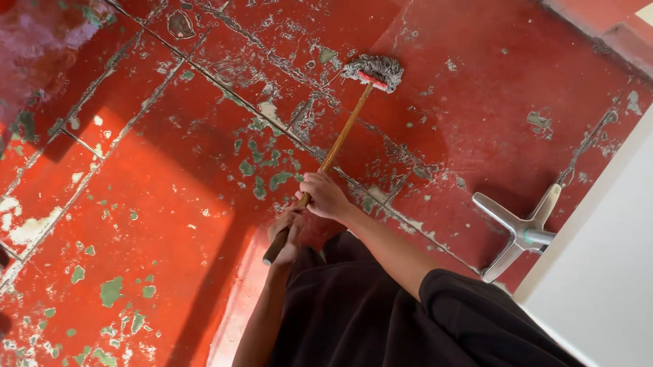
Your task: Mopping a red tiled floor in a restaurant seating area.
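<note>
We hold a mop (343, 126) with both hands, its wooden handle (335, 147) running from the lower middle of the frame up to the grey string head (374, 68) in the upper middle. Our right hand (324, 196) is wrapped closed around the handle partway down, and our left hand (285, 236) is closed around the butt end just below it, close against our dark clothing (380, 315). The head rests on the red painted floor (159, 199), which is badly worn: paint has flaked away in green and pale patches, and cracked seams cross it diagonally.

We judge the flaking paint to be the main risk. Dragging the strings over loose edges could lift more flakes and smear them across the floor. The strings could also snag in one of the seams near the head and jerk the handle in our grip.

At the right of the frame a metal cross-shaped base (520, 230) sits against a white surface (613, 273). A wide sweep toward that side could knock the head into it. If the floor is wet, though we cannot tell that here, footing could be slippery.
</note>
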